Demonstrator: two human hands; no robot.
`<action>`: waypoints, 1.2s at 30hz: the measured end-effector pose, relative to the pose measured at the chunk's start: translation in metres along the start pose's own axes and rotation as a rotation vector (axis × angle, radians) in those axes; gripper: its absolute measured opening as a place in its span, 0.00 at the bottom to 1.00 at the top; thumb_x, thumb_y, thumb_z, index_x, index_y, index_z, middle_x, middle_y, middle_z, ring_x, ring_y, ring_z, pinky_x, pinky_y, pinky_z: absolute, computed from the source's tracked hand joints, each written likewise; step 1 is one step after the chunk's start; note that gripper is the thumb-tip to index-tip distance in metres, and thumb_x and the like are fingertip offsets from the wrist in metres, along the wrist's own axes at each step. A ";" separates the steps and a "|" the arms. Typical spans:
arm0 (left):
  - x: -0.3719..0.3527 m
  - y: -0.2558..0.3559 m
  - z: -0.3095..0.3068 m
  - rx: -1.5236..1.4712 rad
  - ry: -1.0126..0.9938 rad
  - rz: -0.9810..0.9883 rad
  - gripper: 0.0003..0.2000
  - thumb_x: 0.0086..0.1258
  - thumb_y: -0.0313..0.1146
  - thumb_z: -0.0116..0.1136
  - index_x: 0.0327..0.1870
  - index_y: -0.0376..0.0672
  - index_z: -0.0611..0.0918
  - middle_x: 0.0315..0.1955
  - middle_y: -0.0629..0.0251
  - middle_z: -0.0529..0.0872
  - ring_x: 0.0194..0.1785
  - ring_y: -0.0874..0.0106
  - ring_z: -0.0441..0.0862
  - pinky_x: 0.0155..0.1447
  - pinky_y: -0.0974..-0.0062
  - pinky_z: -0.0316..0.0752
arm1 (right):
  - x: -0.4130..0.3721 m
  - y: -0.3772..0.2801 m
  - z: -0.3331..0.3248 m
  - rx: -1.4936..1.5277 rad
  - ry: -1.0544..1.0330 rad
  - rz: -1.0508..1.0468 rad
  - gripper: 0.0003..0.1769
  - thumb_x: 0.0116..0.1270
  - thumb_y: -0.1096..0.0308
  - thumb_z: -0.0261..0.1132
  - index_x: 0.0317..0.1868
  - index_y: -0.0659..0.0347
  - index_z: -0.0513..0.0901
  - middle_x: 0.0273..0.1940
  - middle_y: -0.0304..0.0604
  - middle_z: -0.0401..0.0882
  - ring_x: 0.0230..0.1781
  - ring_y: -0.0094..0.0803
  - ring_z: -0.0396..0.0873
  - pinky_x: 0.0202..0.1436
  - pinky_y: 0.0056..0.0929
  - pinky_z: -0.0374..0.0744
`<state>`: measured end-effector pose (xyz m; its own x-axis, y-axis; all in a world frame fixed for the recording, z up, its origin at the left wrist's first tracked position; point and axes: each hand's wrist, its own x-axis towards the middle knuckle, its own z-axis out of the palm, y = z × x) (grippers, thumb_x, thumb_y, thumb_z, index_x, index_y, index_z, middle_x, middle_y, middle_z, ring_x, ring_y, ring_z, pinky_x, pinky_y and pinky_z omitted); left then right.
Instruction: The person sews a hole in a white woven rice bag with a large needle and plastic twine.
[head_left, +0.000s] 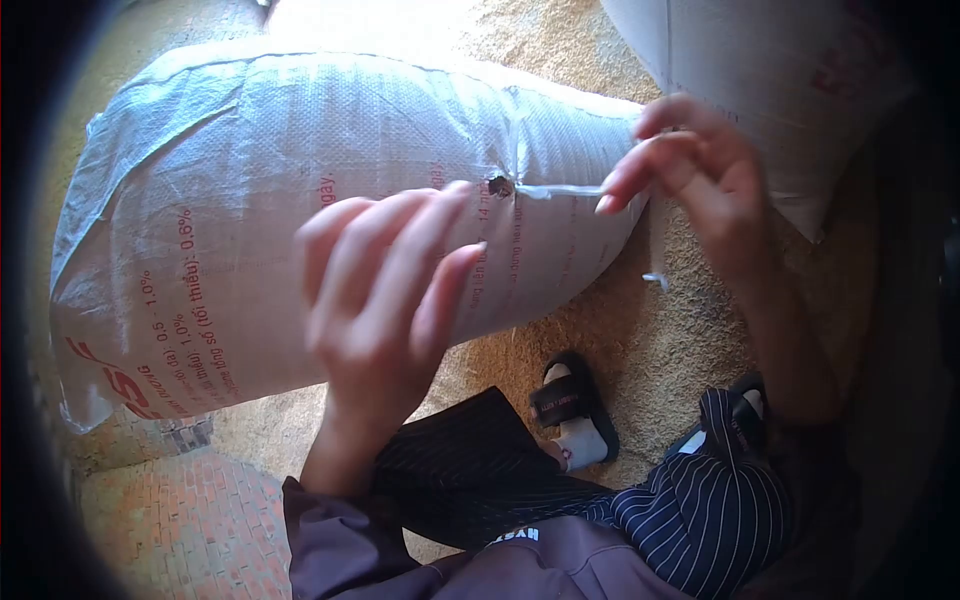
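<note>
A full white woven sack (270, 220) with red print lies on its side before me. At a small dark spot (499, 186) on its surface, a white plastic string (560, 190) runs out to the right. My right hand (705, 175) pinches that string between thumb and finger, and a loose end (655, 280) dangles below. Over the printed side of the sack, my left hand (385, 275) is held with fingers apart, fingertips near the dark spot, nothing visible in it. Both hands are slightly blurred.
A second white sack (740, 80) stands at the upper right. Yellowish grain-like material (640, 340) covers the floor around my black sandal (575, 405). Brick paving (200, 520) shows at the lower left.
</note>
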<state>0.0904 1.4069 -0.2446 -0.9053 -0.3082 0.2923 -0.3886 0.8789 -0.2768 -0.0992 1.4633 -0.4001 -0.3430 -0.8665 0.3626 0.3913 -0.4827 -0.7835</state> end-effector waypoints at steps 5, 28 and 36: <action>0.005 -0.001 0.045 0.073 -0.250 -0.061 0.06 0.55 0.30 0.64 0.32 0.40 0.83 0.35 0.66 0.78 0.44 0.69 0.72 0.53 0.66 0.63 | -0.003 0.001 -0.003 -0.061 0.078 -0.083 0.08 0.72 0.71 0.53 0.38 0.64 0.77 0.22 0.42 0.79 0.23 0.25 0.79 0.29 0.20 0.76; 0.013 -0.006 0.081 0.273 -0.142 -0.159 0.05 0.57 0.29 0.60 0.32 0.40 0.85 0.35 0.65 0.77 0.44 0.67 0.71 0.54 0.62 0.56 | 0.033 0.023 -0.025 -1.040 -0.223 -0.252 0.13 0.60 0.82 0.56 0.41 0.63 0.85 0.37 0.49 0.83 0.34 0.41 0.81 0.42 0.37 0.77; 0.012 -0.007 0.086 0.215 -0.074 -0.139 0.04 0.56 0.29 0.61 0.27 0.40 0.85 0.31 0.65 0.77 0.43 0.68 0.71 0.54 0.62 0.56 | 0.038 0.034 -0.036 -1.160 -0.223 -0.276 0.14 0.57 0.84 0.54 0.38 0.64 0.84 0.36 0.47 0.83 0.39 0.42 0.81 0.47 0.37 0.77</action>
<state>0.0676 1.3656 -0.3175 -0.8476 -0.4533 0.2759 -0.5306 0.7309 -0.4293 -0.1298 1.4183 -0.4313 -0.0946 -0.8104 0.5782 -0.7082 -0.3534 -0.6112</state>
